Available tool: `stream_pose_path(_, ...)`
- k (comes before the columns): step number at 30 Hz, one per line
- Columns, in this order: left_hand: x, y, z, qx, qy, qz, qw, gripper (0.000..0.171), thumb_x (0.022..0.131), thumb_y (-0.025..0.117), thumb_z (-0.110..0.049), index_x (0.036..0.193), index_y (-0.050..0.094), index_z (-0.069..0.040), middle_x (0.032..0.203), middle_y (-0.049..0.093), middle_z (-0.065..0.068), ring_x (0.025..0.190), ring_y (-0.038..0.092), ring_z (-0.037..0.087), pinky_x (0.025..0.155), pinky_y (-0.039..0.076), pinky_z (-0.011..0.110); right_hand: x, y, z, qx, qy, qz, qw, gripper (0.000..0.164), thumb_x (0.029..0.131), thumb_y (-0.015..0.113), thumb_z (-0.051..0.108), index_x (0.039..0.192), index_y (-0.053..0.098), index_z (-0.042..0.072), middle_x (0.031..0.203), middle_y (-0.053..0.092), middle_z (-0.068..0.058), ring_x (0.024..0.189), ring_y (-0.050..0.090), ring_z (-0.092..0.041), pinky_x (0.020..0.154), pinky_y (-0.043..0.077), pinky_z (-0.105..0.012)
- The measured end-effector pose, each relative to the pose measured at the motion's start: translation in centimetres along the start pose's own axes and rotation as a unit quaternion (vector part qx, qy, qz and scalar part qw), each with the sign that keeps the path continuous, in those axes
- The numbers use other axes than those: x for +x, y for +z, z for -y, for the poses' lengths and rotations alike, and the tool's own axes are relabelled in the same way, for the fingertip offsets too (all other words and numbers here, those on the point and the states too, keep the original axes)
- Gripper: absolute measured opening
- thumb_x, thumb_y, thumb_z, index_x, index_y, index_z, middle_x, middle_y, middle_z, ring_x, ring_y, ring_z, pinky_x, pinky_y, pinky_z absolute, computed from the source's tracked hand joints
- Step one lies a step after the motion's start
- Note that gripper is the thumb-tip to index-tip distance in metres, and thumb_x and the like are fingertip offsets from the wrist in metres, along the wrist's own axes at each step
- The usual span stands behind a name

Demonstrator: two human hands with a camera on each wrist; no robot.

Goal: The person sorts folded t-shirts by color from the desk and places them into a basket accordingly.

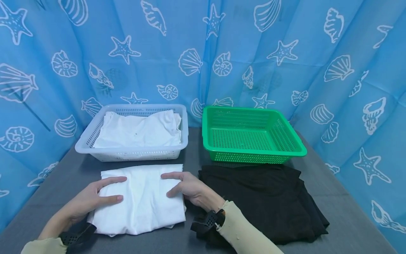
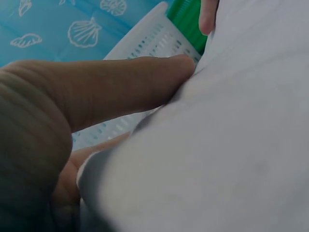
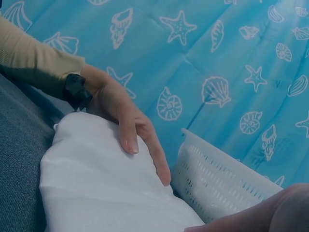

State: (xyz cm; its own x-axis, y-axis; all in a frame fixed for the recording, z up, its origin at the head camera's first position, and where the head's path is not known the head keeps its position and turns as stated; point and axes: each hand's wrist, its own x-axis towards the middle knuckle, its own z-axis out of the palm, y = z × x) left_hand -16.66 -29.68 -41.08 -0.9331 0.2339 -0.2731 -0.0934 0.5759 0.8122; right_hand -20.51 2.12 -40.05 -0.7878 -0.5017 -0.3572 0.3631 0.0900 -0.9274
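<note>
A folded white cloth [image 1: 142,203] lies on the grey table in front of the white basket. My left hand [image 1: 87,201] grips its left side, with thumb and index finger over the top; the other fingers are hidden at the edge. In the left wrist view the left thumb [image 2: 130,84] presses along the cloth's edge, fingers partly beneath. On the opposite side my right hand [image 1: 193,188] holds the cloth, thumb and index finger on top, remaining fingers out of sight. The right wrist view shows the left hand [image 3: 128,118] across the white cloth [image 3: 106,179].
The white basket [image 1: 131,150] behind the cloth contains more folded white fabric [image 1: 139,132]. To its right stands a green basket [image 1: 253,153]. Folded black fabric [image 1: 260,204] lies before the green basket, beside my right forearm. A blue shell-patterned curtain [image 1: 196,46] hangs behind.
</note>
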Motion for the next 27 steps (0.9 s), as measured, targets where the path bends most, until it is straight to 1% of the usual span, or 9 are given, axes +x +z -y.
stream_pose_path(4, 0.02, -0.02, -0.15, 0.003, 0.0, 0.0, 1.0, 0.072, 0.091, 0.071, -0.036, 0.149, 0.041, -0.006, 0.151, 0.031, 0.027, 0.136, 0.024, 0.05, 0.095, 0.026, 0.074, -0.06, 0.0, 0.1, -0.003, 0.002, -0.001, 1.0, 0.057, 0.075, 0.072, -0.014, 0.125, 0.069, 0.015, 0.132, 0.053, -0.005, 0.117, 0.052, -0.025, 0.1, 0.04, -0.05)
stream_pose_path(9, 0.16, -0.06, -0.15, 0.014, -0.015, 0.001, 0.9998, 0.074, 0.091, 0.07, -0.039, 0.15, 0.041, -0.007, 0.151, 0.03, 0.029, 0.136, 0.023, 0.052, 0.094, 0.026, 0.075, -0.07, -0.01, 0.14, 0.0, 0.001, 0.004, 1.0, 0.055, 0.075, 0.072, -0.013, 0.124, 0.069, 0.013, 0.132, 0.052, -0.006, 0.117, 0.052, -0.024, 0.1, 0.041, -0.049)
stream_pose_path(12, 0.2, -0.1, -0.09, 0.018, -0.017, 0.001, 0.9997, 0.074, 0.091, 0.07, -0.04, 0.15, 0.04, -0.007, 0.152, 0.029, 0.029, 0.136, 0.022, 0.052, 0.094, 0.026, 0.075, -0.02, -0.04, 0.12, 0.002, -0.002, 0.01, 1.0, 0.055, 0.076, 0.072, -0.014, 0.124, 0.069, 0.012, 0.132, 0.052, -0.006, 0.116, 0.052, -0.024, 0.1, 0.041, -0.048)
stream_pose_path(16, 0.13, -0.17, -0.15, 0.013, -0.018, -0.005, 0.9997, 0.076, 0.09, 0.072, -0.041, 0.151, 0.04, -0.009, 0.153, 0.03, 0.026, 0.137, 0.023, 0.05, 0.095, 0.026, 0.074, -0.14, -0.06, 0.22, 0.007, -0.002, 0.01, 1.0, 0.056, 0.076, 0.071, -0.015, 0.125, 0.069, 0.012, 0.129, 0.054, -0.006, 0.114, 0.054, -0.023, 0.099, 0.042, -0.047)
stream_pose_path(19, 0.04, -0.24, -0.29, 0.013, -0.022, -0.014, 0.9996, 0.078, 0.089, 0.072, -0.043, 0.152, 0.039, -0.012, 0.154, 0.029, 0.025, 0.138, 0.023, 0.048, 0.095, 0.027, 0.074, -0.28, -0.02, 0.31, 0.009, -0.003, 0.003, 1.0, 0.056, 0.076, 0.071, -0.015, 0.125, 0.069, 0.013, 0.125, 0.056, -0.006, 0.112, 0.055, -0.024, 0.096, 0.044, -0.047)
stream_pose_path(24, -0.14, -0.24, -0.44, 0.01, -0.013, -0.028, 0.9995, 0.078, 0.089, 0.071, -0.045, 0.153, 0.037, -0.016, 0.154, 0.026, 0.025, 0.137, 0.024, 0.047, 0.094, 0.03, 0.072, -0.47, 0.07, 0.56, 0.008, -0.01, -0.011, 1.0, 0.056, 0.075, 0.071, -0.015, 0.123, 0.07, 0.014, 0.121, 0.059, -0.006, 0.109, 0.057, -0.024, 0.094, 0.046, -0.046)
stream_pose_path(27, -0.29, -0.24, -0.55, -0.003, -0.002, -0.038, 0.9993, 0.077, 0.09, 0.071, -0.043, 0.153, 0.037, -0.017, 0.154, 0.027, 0.024, 0.135, 0.027, 0.045, 0.094, 0.036, 0.067, -0.56, 0.07, 0.75, 0.0, -0.019, -0.018, 1.0, 0.056, 0.074, 0.071, -0.015, 0.122, 0.07, 0.015, 0.121, 0.06, -0.005, 0.11, 0.056, -0.023, 0.096, 0.044, -0.045)
